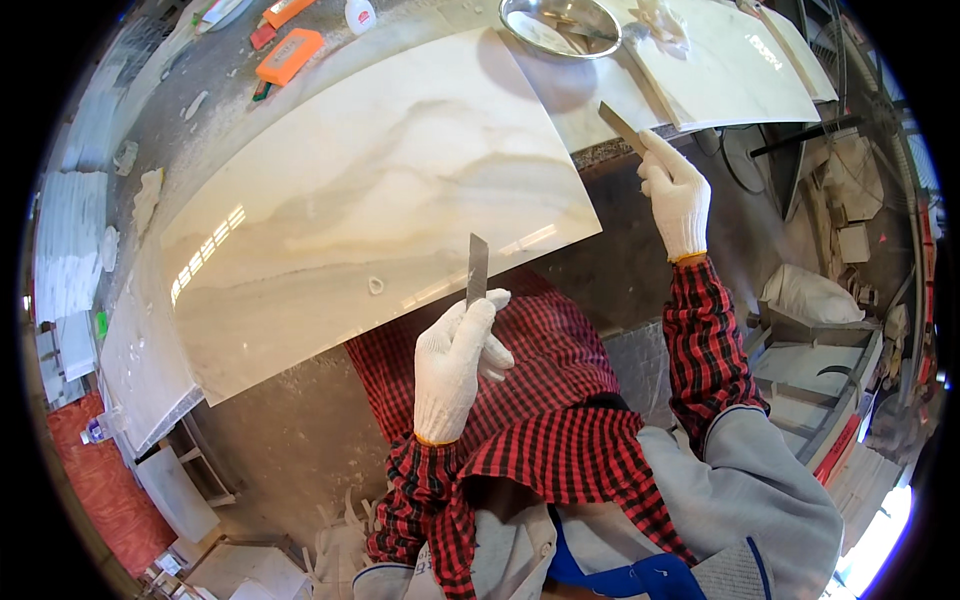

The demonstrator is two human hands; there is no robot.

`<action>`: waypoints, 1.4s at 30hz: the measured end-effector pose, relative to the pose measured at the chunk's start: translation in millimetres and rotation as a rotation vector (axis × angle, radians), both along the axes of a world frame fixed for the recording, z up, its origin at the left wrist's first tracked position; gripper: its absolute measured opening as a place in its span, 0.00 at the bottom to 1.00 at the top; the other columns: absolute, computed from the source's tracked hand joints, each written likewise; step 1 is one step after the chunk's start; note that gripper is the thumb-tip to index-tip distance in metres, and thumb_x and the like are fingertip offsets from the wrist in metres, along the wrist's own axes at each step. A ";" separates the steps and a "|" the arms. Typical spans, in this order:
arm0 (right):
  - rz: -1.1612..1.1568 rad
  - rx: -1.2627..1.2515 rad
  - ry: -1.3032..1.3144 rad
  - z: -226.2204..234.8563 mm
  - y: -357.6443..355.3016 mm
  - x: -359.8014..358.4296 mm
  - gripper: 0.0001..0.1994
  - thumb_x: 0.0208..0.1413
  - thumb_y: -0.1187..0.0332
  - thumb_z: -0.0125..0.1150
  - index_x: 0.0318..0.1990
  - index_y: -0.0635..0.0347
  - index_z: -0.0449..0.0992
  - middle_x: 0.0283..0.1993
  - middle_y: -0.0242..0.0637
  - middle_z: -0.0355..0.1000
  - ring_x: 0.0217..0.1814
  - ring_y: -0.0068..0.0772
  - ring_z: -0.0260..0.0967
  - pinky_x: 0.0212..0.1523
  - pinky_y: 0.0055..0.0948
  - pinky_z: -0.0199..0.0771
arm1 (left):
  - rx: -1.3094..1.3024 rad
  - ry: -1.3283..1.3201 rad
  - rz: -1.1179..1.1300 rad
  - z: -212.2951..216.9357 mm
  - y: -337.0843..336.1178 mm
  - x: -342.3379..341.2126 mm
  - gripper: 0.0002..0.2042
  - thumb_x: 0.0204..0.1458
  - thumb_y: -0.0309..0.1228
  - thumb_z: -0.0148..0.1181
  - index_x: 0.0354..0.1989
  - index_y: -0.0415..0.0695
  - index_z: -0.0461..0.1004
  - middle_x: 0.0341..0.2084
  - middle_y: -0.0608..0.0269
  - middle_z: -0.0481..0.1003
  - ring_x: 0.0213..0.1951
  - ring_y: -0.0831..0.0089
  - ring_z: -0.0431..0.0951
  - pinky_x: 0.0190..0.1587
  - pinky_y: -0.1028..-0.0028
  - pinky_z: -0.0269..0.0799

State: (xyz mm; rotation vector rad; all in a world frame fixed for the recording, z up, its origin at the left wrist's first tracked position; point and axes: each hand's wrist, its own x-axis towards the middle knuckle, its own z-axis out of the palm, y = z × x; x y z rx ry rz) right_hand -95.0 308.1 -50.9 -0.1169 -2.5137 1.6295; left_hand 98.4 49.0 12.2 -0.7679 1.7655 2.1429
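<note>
My left hand (452, 365), in a white knit glove, is closed round a flat grey metal scraper blade (478, 262) that points up over the near edge of the slab. A similar flat scraper blade (621, 127) is gripped in my gloved right hand (680, 195), beyond the slab's right corner, its tip slanting up and left. Between my hands and the far bench lies a polished marble slab (400, 180) with grey-beige veins. On its surface sits a small whitish ring-shaped bit (376, 286). The lower ends of both blades are hidden by my fingers.
A steel bowl (510, 40) with tools inside stands behind the slab. Orange boxes (290, 56) and a white bottle (360, 15) are at the far left. More pale slabs (745, 90) lie at the far right. Below right are a metal frame (810, 375) and a white sack (812, 295).
</note>
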 end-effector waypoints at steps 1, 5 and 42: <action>0.022 0.079 0.023 -3.2 1.7 -0.8 0.16 0.62 0.70 0.60 0.56 0.58 0.83 0.32 0.35 0.78 0.29 0.23 0.72 0.33 0.25 0.73 | -0.003 0.000 0.000 -0.9 0.1 0.2 0.23 0.70 0.42 0.51 0.55 0.31 0.77 0.17 0.65 0.76 0.18 0.81 0.73 0.22 0.81 0.68; 0.060 0.464 0.297 -5.0 0.4 -2.0 0.14 0.61 0.65 0.64 0.53 0.55 0.84 0.35 0.41 0.80 0.29 0.36 0.76 0.36 0.29 0.76 | -0.010 -0.011 0.005 -0.8 4.2 -0.9 0.23 0.70 0.42 0.51 0.55 0.31 0.77 0.17 0.66 0.76 0.18 0.81 0.73 0.22 0.81 0.67; 0.711 0.123 -0.090 53.4 -86.3 129.8 0.08 0.61 0.66 0.64 0.34 0.60 0.80 0.27 0.48 0.75 0.31 0.52 0.76 0.31 0.39 0.75 | -0.148 -0.009 -0.040 0.7 7.2 10.9 0.17 0.70 0.39 0.52 0.38 0.38 0.79 0.15 0.67 0.73 0.18 0.81 0.71 0.23 0.80 0.64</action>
